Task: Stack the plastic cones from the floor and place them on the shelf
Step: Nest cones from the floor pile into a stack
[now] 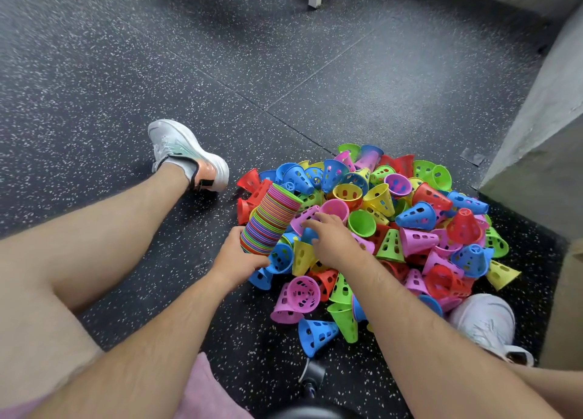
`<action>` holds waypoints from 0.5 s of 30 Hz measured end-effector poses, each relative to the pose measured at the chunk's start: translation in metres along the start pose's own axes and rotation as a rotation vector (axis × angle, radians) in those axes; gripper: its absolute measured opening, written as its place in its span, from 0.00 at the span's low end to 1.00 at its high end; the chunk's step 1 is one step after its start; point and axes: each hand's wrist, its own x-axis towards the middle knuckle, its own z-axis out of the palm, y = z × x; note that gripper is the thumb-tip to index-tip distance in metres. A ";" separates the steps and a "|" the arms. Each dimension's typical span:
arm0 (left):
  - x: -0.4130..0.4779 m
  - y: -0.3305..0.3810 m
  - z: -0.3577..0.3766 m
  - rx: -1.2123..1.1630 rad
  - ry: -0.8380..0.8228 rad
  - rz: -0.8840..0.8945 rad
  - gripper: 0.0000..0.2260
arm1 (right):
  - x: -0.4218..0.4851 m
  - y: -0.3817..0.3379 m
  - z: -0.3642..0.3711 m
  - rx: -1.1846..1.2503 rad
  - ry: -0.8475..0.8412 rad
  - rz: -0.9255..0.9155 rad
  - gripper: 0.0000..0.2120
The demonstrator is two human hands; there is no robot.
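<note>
— First the left hand (239, 261): holding what?
— Closed round the near end of the tall stack (269, 220) of nested cones, thumb and fingers both. Held tilted, open mouth up and away, just left of the right hand.
— And the right hand (334, 242)?
— Curled over a pink cone (304, 218) lying on its side atop the pile (410, 223), right beside the stack's mouth. Seems gripped, not merely touched.
— Best way to finish the step?
— Probably lift clear first, then turn the narrow end toward the mouth and push in until seated. Keep the left grip firm; so tall a stack, likely to bend or slide apart if jolted.
— Anything in the way?
— Loose cones crowding under and right of the right hand, on the floor (126, 71); easy to drag a blue or yellow neighbour along. Beyond the left hand, a white shoe (186, 153). Nearer and right of the right hand, a second shoe (485, 321) touching the pile's edge. Further right, a grey wall (536, 119). No shelf in view, and plenty left to stack before carrying.
</note>
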 end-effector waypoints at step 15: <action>0.001 0.006 0.005 -0.002 -0.015 0.009 0.30 | -0.002 0.011 -0.022 0.468 0.414 0.181 0.03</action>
